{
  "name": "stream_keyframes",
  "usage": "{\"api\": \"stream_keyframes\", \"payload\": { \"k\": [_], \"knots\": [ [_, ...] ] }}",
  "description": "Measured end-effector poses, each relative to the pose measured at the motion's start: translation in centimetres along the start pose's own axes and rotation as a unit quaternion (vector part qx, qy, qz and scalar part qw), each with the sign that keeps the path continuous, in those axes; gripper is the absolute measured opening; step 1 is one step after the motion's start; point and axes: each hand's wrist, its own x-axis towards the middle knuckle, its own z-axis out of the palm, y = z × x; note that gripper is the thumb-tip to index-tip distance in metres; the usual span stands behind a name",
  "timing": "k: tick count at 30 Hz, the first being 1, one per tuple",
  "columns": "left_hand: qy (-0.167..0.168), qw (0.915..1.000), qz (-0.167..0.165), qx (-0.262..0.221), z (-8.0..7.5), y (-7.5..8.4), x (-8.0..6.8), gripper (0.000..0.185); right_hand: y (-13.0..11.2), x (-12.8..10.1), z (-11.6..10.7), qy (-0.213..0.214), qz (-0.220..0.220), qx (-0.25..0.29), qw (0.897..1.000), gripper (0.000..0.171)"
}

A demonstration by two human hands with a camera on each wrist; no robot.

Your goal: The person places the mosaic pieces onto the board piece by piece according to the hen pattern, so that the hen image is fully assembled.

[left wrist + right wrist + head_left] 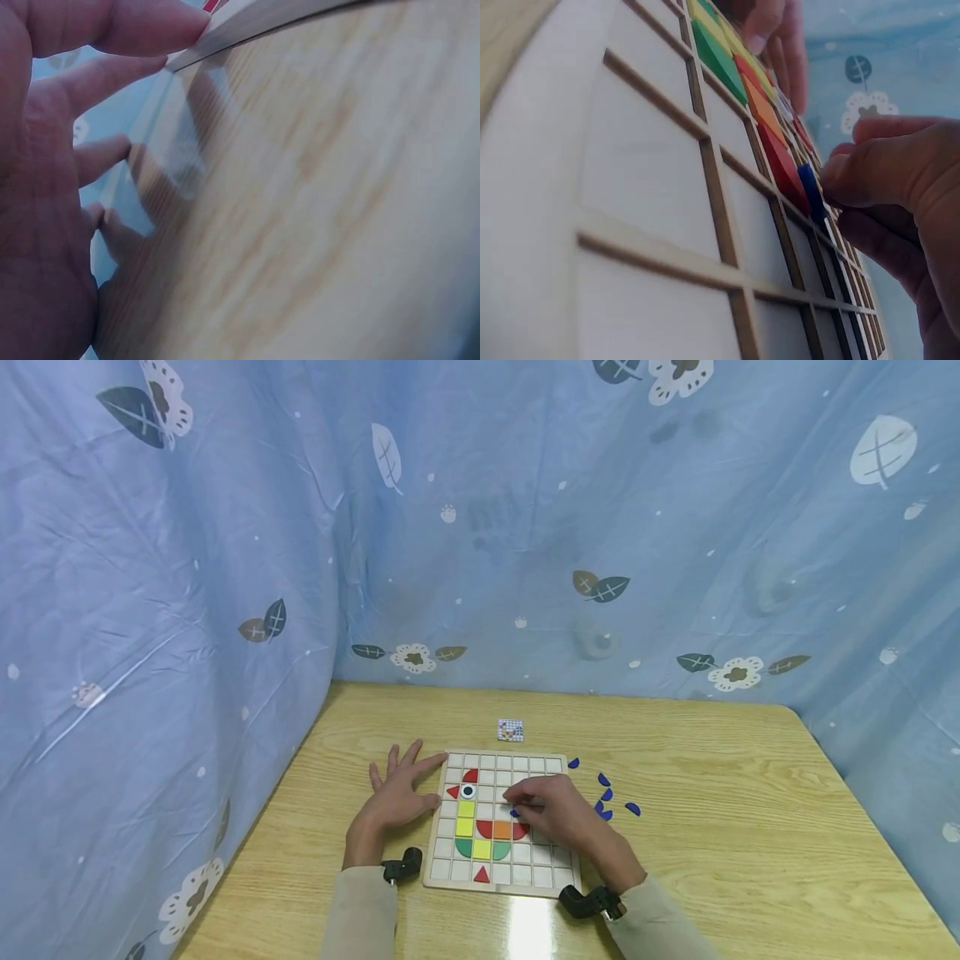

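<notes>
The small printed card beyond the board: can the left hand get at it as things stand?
Likely yes: the left hand lies open at the left edge of the board, holding nothing, and nothing tall stands between it and the card.

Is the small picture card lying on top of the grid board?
No, the picture card lies on the table, beyond the far edge of the grid board.
</notes>
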Motion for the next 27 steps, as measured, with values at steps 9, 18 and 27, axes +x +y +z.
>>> {"api": "stream_keyframes", "payload": {
  "k": [9, 18, 27],
  "knots": [
    [0.0, 1.0, 0.001, -0.002, 0.0, 0.0, 0.0, 0.077, -0.1, 0.0, 0.1, -0.023, -0.004, -0.016, 1.0, 0.022],
    [-0.001, 1.0, 0.0, 0.003, -0.1, 0.0, 0.0, 0.076, -0.2, -0.5, 0.0, -0.015, 0.001, 0.007, 1.0, 0.024],
    [0.002, 1.0, -0.005, 0.003, 0.1, 0.1, -0.2, 0.075, -0.1, -2.7, -0.9, 0.055, 0.015, 0.004, 0.998, 0.029]
  ]
}}
